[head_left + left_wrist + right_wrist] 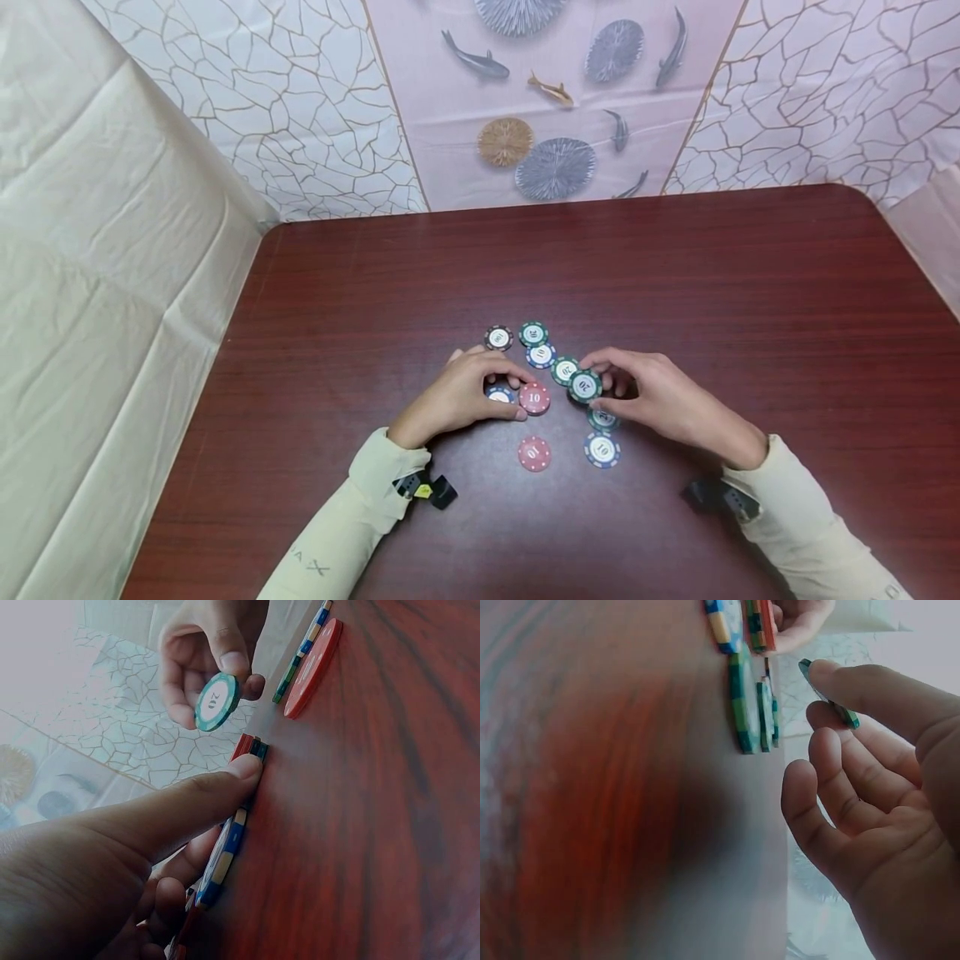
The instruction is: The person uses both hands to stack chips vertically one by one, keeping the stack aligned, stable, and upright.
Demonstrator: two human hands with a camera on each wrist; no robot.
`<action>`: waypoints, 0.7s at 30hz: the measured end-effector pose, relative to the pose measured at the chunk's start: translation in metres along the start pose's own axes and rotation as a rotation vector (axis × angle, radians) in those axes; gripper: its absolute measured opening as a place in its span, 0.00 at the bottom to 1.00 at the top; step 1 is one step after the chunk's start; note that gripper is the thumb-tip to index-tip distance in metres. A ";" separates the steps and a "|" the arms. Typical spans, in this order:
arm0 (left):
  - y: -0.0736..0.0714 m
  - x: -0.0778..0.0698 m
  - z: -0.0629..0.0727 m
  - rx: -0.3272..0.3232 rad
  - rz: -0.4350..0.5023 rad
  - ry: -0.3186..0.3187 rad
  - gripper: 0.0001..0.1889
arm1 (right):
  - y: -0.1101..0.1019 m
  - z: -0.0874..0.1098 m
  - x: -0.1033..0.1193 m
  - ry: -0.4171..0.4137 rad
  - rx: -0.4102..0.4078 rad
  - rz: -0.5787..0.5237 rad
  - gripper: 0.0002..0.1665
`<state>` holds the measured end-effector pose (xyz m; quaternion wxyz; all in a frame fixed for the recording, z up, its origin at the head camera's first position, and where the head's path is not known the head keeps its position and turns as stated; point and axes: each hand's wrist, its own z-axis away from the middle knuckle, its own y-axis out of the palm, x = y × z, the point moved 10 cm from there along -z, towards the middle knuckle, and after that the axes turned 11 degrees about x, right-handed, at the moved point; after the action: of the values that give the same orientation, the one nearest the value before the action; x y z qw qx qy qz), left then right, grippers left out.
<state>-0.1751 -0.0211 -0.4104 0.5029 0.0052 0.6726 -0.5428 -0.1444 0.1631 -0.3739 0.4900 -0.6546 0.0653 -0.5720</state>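
Head view gives us most of the writing. Mid-frame, the left hand point(461, 392) has its thumb and fingers pinching a red chip point(534, 398) marked 10; just right of it, the right hand point(663, 396) pinches a green chip point(584, 386) marked 20. Above them we read 100 on a black chip point(498, 337); below, 10 on both a second red chip point(534, 453) and a blue chip point(602, 449). On the left sleeve point(330, 533), at lower left, we make out an A and an X.

Left wrist view adds what we miss from above: a dark layer against the red chip, at centre, and the green chip, at upper centre, held clear of the counter point(360, 825). Right wrist view shows us that chip edge-on, its number unreadable, with the lower fingers point(799, 784) curled loosely beneath.
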 end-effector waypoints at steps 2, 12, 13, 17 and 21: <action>0.000 0.000 0.000 -0.001 0.000 0.000 0.21 | 0.002 -0.002 0.001 -0.006 0.004 -0.003 0.26; -0.001 0.001 0.002 0.000 -0.003 -0.006 0.21 | 0.014 -0.010 0.004 -0.034 0.065 0.005 0.25; -0.001 0.001 0.002 0.000 -0.004 -0.005 0.21 | 0.015 -0.011 0.005 -0.038 0.072 0.016 0.26; -0.001 0.002 0.002 0.000 0.001 -0.003 0.21 | 0.018 -0.013 0.007 -0.037 0.106 0.057 0.29; 0.000 0.002 0.001 0.003 0.005 0.001 0.21 | 0.019 -0.014 0.010 -0.043 0.117 0.112 0.29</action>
<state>-0.1760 -0.0229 -0.4120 0.5040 0.0079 0.6720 -0.5425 -0.1431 0.1388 -0.3823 0.5600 -0.6323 0.0580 -0.5323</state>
